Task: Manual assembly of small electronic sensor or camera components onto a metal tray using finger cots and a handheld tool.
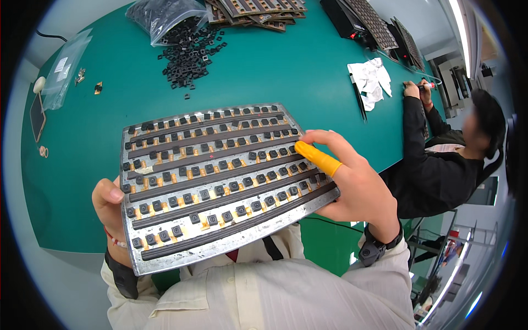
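A flat metal tray, tilted, is held up in front of me over the table's near edge. Rows of small black square parts with gold-coloured tabs sit on it, between long dark strips. My left hand is closed on the tray's left edge, thumb at the front, the other fingers hidden behind. My right hand grips the right edge. A yellow finger cot covers one of its digits, whose tip lies by the end of a row. Part of that hand goes behind the tray.
Loose black parts spill from a clear bag on the green table. Similar trays are stacked behind. White cloth and dark tweezers lie to the right. A seated co-worker handles something at the table's right side.
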A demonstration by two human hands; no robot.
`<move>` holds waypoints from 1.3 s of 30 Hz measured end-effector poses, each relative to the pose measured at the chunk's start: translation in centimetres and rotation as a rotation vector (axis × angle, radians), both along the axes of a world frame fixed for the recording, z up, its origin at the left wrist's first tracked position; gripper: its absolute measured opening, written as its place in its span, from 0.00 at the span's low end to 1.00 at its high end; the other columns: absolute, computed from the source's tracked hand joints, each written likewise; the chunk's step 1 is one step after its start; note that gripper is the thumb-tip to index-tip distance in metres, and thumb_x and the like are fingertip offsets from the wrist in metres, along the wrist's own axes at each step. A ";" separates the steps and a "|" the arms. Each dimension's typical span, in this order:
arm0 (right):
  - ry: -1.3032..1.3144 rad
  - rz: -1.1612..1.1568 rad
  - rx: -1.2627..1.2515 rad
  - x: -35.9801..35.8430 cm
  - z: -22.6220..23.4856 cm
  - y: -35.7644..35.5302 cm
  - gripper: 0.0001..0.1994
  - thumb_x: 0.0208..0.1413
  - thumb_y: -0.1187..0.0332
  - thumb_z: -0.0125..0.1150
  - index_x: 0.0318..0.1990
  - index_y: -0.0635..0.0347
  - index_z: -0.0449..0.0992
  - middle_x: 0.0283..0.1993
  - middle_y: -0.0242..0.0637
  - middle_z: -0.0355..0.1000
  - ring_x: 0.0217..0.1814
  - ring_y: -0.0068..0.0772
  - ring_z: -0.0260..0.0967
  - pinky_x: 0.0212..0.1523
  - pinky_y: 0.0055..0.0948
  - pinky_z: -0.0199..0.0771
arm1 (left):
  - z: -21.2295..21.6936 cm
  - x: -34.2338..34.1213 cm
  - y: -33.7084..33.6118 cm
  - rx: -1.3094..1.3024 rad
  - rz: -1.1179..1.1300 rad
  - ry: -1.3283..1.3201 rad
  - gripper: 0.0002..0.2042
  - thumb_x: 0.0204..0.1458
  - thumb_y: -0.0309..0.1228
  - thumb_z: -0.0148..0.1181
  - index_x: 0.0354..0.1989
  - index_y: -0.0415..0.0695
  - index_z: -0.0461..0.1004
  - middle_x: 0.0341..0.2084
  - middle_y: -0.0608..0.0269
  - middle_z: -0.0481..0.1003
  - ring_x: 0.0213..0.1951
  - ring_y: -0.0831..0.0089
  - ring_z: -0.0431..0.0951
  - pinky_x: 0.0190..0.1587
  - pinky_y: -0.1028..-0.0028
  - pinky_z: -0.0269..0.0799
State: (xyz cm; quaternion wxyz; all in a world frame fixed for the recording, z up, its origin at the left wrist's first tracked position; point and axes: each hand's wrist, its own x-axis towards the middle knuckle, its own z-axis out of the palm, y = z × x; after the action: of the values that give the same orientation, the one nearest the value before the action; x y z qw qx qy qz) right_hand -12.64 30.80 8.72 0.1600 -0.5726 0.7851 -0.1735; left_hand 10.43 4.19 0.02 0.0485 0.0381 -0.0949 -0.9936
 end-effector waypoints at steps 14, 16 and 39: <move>-0.024 0.260 0.102 -1.4 0.6 -2.3 0.38 0.26 0.65 0.73 0.53 0.71 0.73 0.55 0.44 0.66 0.60 0.51 0.66 0.69 0.54 0.57 | -0.8 0.7 0.2 -0.033 0.004 -0.023 0.39 0.37 0.30 0.47 0.65 0.25 0.55 0.60 0.28 0.64 0.57 0.41 0.71 0.61 0.52 0.67; -0.028 0.285 0.109 -1.7 0.7 -2.4 0.39 0.25 0.64 0.74 0.53 0.72 0.73 0.54 0.44 0.66 0.58 0.51 0.67 0.70 0.54 0.56 | -0.6 0.8 0.2 -0.041 0.011 -0.047 0.39 0.37 0.29 0.47 0.65 0.25 0.55 0.60 0.29 0.64 0.57 0.41 0.71 0.61 0.52 0.67; -0.063 0.200 0.098 -2.4 -0.4 0.0 0.42 0.31 0.65 0.74 0.60 0.69 0.68 0.64 0.46 0.60 0.69 0.51 0.58 0.71 0.53 0.52 | -0.4 -0.2 0.2 -0.035 -0.013 0.050 0.39 0.39 0.30 0.47 0.65 0.25 0.54 0.60 0.27 0.62 0.58 0.41 0.70 0.61 0.50 0.67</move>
State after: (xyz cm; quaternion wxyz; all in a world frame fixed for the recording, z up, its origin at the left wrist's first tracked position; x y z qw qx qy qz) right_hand -14.99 30.77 8.37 0.2288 -0.6338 0.7263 -0.1359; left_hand 10.24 4.44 -0.39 0.0452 0.0118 -0.1114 -0.9927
